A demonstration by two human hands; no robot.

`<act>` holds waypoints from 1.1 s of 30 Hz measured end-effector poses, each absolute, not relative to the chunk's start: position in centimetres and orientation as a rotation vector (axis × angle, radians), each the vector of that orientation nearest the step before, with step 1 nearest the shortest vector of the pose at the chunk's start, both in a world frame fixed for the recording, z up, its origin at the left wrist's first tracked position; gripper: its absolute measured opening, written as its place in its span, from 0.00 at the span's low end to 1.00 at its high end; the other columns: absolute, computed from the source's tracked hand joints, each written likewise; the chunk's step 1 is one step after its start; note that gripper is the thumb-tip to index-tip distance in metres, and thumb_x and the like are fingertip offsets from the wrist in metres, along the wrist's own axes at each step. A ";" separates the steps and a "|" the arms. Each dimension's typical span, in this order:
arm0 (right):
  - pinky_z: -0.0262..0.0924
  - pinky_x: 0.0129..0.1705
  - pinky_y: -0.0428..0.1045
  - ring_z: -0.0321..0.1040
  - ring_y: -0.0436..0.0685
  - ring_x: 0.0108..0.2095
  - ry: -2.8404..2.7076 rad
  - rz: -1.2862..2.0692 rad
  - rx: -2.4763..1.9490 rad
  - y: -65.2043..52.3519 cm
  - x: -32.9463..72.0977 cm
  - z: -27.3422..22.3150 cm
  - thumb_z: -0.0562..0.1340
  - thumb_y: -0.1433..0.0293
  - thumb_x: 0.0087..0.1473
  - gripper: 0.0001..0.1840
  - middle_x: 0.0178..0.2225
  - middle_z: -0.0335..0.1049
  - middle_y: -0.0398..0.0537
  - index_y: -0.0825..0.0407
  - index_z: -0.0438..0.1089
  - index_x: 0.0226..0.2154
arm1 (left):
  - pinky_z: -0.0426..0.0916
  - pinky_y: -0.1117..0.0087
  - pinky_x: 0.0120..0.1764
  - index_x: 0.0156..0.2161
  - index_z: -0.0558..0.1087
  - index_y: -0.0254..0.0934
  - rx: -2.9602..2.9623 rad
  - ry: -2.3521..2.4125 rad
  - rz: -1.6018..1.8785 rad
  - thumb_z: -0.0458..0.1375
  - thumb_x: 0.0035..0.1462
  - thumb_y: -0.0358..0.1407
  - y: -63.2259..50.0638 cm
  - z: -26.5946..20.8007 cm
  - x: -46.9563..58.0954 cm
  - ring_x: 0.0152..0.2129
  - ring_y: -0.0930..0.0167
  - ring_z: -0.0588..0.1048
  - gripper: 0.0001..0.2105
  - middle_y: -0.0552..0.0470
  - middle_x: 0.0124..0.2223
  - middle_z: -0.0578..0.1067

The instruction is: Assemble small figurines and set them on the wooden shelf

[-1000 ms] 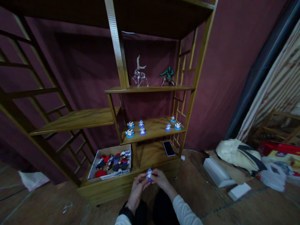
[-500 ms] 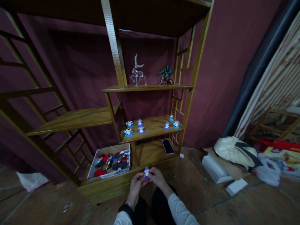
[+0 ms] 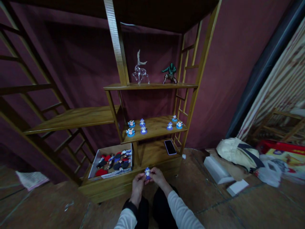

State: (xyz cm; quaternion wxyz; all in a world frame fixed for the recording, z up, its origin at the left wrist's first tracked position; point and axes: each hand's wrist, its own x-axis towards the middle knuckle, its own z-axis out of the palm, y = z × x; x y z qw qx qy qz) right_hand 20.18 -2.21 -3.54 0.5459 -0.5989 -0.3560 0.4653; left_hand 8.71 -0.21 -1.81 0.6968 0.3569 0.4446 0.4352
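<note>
A small purple-and-white figurine [image 3: 147, 172] is held upright between my two hands, in front of the cabinet's low front edge. My left hand [image 3: 138, 184] pinches it from the left, and my right hand [image 3: 158, 177] grips its right side. Just beyond, on the middle shelf [image 3: 156, 129], similar purple figurines [image 3: 143, 129] and blue-based ones [image 3: 130, 132] stand in a left group and a right group [image 3: 169, 126]. Left of my hands, an open cardboard box [image 3: 93, 165] contains several jumbled figurines with red, black and blue bases.
A phone [image 3: 170, 147] lies on the low shelf. Higher up stand a clear deer ornament [image 3: 140, 71] and a green crouching figure [image 3: 170, 73]. White boxes [image 3: 217, 170], a cream bag [image 3: 234, 152] and a plastic bag [image 3: 269, 173] sit on the floor at right.
Both hands and the figurine between them have shifted slightly left and up in view. The figurines on the shelf have stayed in their places; the camera has tilted a little.
</note>
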 end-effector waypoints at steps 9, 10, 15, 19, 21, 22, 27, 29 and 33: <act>0.64 0.27 0.50 0.67 0.52 0.22 -0.608 1.215 -1.310 -2.3 20.3 -2.2 0.68 0.57 0.27 0.21 0.22 0.67 0.40 0.53 0.64 0.22 | 0.70 0.68 0.33 0.29 0.73 0.32 0.741 0.973 1.017 0.67 0.35 0.35 0.2 -2.3 8.5 0.25 0.70 0.75 0.13 0.48 0.27 0.76; 0.65 0.28 0.50 0.68 0.53 0.23 -0.612 1.236 -1.278 -2.6 20.4 -1.9 0.69 0.57 0.26 0.22 0.22 0.67 0.41 0.53 0.65 0.22 | 0.70 0.68 0.33 0.29 0.74 0.32 0.737 0.973 1.011 0.67 0.35 0.35 0.1 -2.2 8.5 0.25 0.70 0.75 0.13 0.48 0.27 0.76; 0.65 0.34 0.52 0.71 0.55 0.27 -0.604 1.274 -1.182 -3.6 20.5 -0.5 0.69 0.55 0.28 0.24 0.24 0.71 0.46 0.53 0.68 0.27 | 0.70 0.68 0.34 0.29 0.74 0.32 0.705 0.962 1.045 0.66 0.39 0.33 -0.4 -1.9 8.6 0.23 0.72 0.74 0.10 0.49 0.26 0.75; 0.66 0.34 0.52 0.71 0.54 0.26 -0.560 1.294 -1.188 -3.5 20.5 -0.5 0.70 0.57 0.29 0.23 0.23 0.71 0.45 0.54 0.69 0.27 | 0.71 0.68 0.34 0.30 0.73 0.31 0.678 0.957 1.038 0.65 0.40 0.32 -0.5 -1.9 8.4 0.23 0.73 0.73 0.09 0.49 0.26 0.75; 0.66 0.34 0.52 0.71 0.53 0.25 -0.559 1.312 -1.203 -3.4 20.6 -0.7 0.70 0.59 0.28 0.21 0.22 0.71 0.44 0.54 0.69 0.26 | 0.71 0.68 0.34 0.30 0.73 0.31 0.675 0.958 1.040 0.65 0.41 0.31 -0.5 -1.9 8.3 0.23 0.73 0.73 0.09 0.48 0.27 0.75; 0.66 0.34 0.52 0.71 0.54 0.25 -0.563 1.323 -1.204 -3.3 20.7 -0.8 0.71 0.60 0.28 0.21 0.21 0.71 0.44 0.54 0.69 0.25 | 0.71 0.68 0.34 0.30 0.73 0.31 0.678 0.959 1.039 0.65 0.41 0.31 -0.5 -2.0 8.3 0.23 0.73 0.73 0.08 0.48 0.27 0.75; 0.66 0.36 0.54 0.72 0.57 0.28 -0.581 1.357 -1.188 -3.4 21.0 -1.2 0.71 0.61 0.28 0.21 0.21 0.71 0.45 0.54 0.69 0.26 | 0.70 0.68 0.34 0.30 0.73 0.31 0.699 0.970 1.026 0.65 0.42 0.32 -0.3 -2.2 8.2 0.24 0.74 0.73 0.08 0.48 0.28 0.75; 0.66 0.36 0.54 0.72 0.56 0.28 -0.586 1.356 -1.192 -3.5 21.0 -1.3 0.71 0.61 0.28 0.20 0.22 0.71 0.45 0.55 0.69 0.25 | 0.69 0.68 0.34 0.30 0.73 0.31 0.702 0.983 1.024 0.64 0.42 0.32 -0.3 -2.3 8.2 0.23 0.74 0.73 0.08 0.49 0.27 0.74; 0.65 0.37 0.53 0.71 0.54 0.27 -0.574 1.353 -1.184 -3.5 21.0 -1.5 0.71 0.63 0.26 0.19 0.24 0.71 0.45 0.55 0.68 0.24 | 0.69 0.69 0.32 0.30 0.73 0.31 0.731 0.955 1.026 0.65 0.41 0.32 -0.3 -2.5 8.1 0.23 0.74 0.72 0.08 0.51 0.26 0.74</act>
